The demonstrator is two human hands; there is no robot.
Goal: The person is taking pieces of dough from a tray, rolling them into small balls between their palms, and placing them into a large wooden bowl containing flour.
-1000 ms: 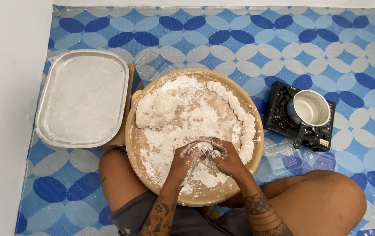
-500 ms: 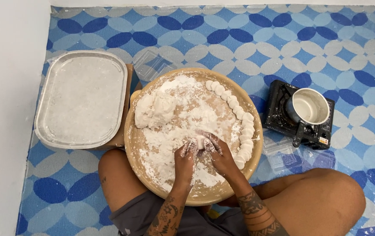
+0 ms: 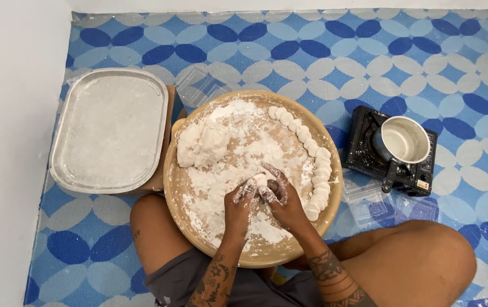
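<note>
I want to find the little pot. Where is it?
The small pot sits on the black stove, on the right of the head view, beside the round floury tray.

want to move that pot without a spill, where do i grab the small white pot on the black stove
Grip the dark handle, coming from the near side, the person's right. It sticks out from the white pot over the front edge of the black stove, free of clutter; the rest is round wall with nothing to grip, open top.

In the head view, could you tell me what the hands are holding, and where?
A small piece of white dough, pinched at its sides between the fingers of the left hand and the right hand.
</note>
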